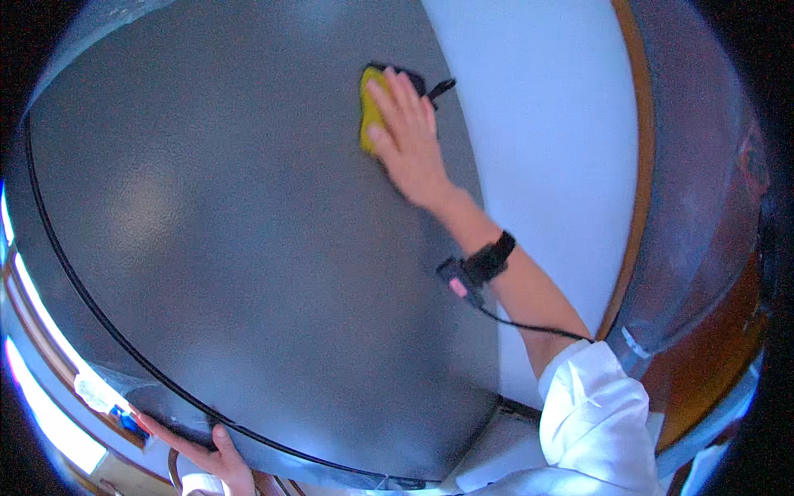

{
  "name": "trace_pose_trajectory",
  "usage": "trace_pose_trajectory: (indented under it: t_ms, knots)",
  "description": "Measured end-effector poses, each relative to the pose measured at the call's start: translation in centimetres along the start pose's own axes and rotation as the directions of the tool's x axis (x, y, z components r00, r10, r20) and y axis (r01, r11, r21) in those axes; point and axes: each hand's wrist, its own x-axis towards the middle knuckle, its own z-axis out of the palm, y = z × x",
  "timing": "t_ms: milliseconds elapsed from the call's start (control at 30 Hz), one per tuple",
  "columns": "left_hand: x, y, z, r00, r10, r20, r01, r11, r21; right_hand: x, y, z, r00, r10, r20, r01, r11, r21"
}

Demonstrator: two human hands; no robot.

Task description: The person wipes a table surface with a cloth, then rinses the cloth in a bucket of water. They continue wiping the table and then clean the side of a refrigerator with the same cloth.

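Note:
A large grey panel with a finely textured, slightly shiny face fills most of the view. My right hand lies with spread fingers on a yellow and black cleaning cloth or pad, pressing it against the panel's upper right part. A short black loop sticks out from the pad's right side. At the lower left, my left hand is partly cut off by the frame. Its thumb and forefinger are apart near the panel's black edge strip, and nothing shows between them; whether it touches the panel, I cannot tell.
A white wall borders the panel on the right, followed by a brown wooden trim and a dark reddish-brown surface. A black strap with a small device sits on my right wrist, its cable running toward the white sleeve.

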Motion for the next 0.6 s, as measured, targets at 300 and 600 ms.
trace_pose_trajectory:
  t_ms: [300,600]
  knots:
    - [0.1,1.9,0.4,0.999,-0.034,-0.006,0.034,0.999,0.015,2.2,8.7,-0.2,0.985,0.150,-0.091,-0.153,0.988,-0.029]
    - [0.6,2.7,-0.5,1.000,-0.001,0.000,0.001,0.992,0.124,-22.4,0.5,-0.9,0.711,0.700,0.064,-0.703,0.711,0.032]
